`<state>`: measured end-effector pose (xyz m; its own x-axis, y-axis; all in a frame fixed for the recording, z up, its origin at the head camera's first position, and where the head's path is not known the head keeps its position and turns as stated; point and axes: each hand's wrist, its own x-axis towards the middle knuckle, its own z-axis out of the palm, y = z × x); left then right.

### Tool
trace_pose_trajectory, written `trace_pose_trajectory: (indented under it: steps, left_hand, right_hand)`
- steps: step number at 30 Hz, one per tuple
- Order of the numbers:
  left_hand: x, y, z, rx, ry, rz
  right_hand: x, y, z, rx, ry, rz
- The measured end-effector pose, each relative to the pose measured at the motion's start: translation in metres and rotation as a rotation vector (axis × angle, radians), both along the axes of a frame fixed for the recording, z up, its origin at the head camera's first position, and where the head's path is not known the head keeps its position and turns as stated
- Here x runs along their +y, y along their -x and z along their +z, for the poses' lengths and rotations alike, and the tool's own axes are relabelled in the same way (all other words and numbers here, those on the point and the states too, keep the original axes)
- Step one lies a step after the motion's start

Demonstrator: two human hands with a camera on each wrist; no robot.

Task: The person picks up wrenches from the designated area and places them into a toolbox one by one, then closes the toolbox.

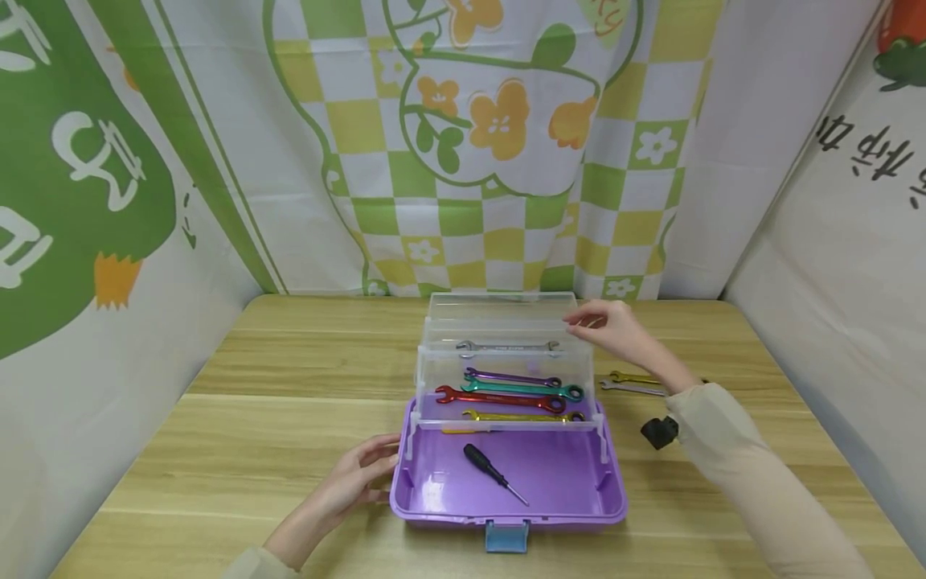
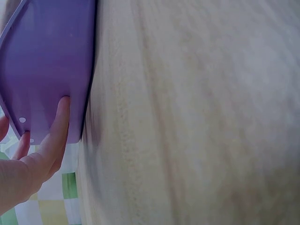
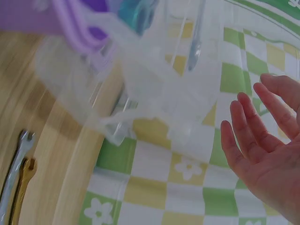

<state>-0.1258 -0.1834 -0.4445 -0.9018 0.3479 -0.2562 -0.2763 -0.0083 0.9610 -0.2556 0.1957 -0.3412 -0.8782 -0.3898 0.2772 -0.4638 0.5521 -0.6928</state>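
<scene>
The left hand (image 1: 350,480) and right hand (image 1: 611,328) are bare and slim-fingered. The right sleeve (image 1: 755,474) is pale beige, long and softly creased, with a small, blocky black device (image 1: 659,433) at its left. The left sleeve (image 1: 262,565) matches in colour, only its end showing.

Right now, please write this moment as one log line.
left hand: touches purple toolbox | right hand: empty, beside clear trays | screwdriver: inside toolbox | silver wrench, gold wrench: on table
</scene>
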Motion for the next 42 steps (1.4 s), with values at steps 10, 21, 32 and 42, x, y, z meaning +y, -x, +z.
trace_pose_trajectory:
  steps: [10,21,32,42]
  left_hand:
    - [0.0,-0.001,0.001,0.012,0.007,-0.005]
    - [0.0,-0.001,0.001,0.005,0.003,-0.003]
    - [0.0,-0.001,0.001,0.01,0.011,0.001]
    - [-0.001,0.0,-0.001,0.015,0.011,-0.003]
  right_hand:
    - [0.035,-0.009,-0.013,-0.002,-0.023,-0.052]
    - [0.066,-0.015,-0.036,-0.093,-0.12,-0.087]
    - [0.09,-0.009,-0.078,-0.134,-0.18,-0.075]
    - [0.098,-0.006,-0.097,-0.161,-0.245,-0.055]
